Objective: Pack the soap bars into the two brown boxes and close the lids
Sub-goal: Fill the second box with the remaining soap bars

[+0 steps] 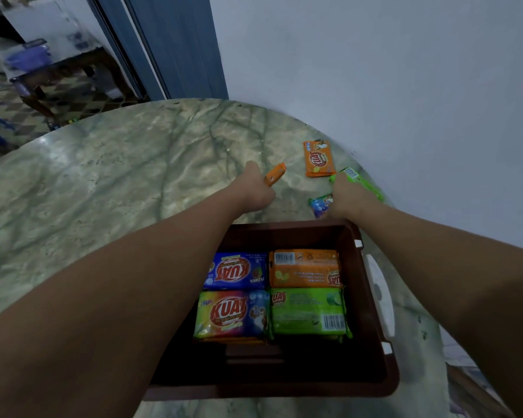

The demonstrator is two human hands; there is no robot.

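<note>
A brown box (372,297) stands open on the marble table right in front of me, with several wrapped soap bars (236,271) laid flat inside. Beyond the box, my left hand (254,188) is closed around an orange soap bar (274,174) that sticks out past my fingers. My right hand (344,194) grips a green soap bar (360,181) near the table's right edge. A blue soap bar (320,203) lies just left of my right hand. Another orange soap bar (319,159) lies flat farther back. Only one brown box is in view.
The round marble table (103,191) stretches to the left and back. A white wall (375,70) stands close behind the table on the right. A blue door frame (175,46) and a tiled floor with furniture lie at the back left.
</note>
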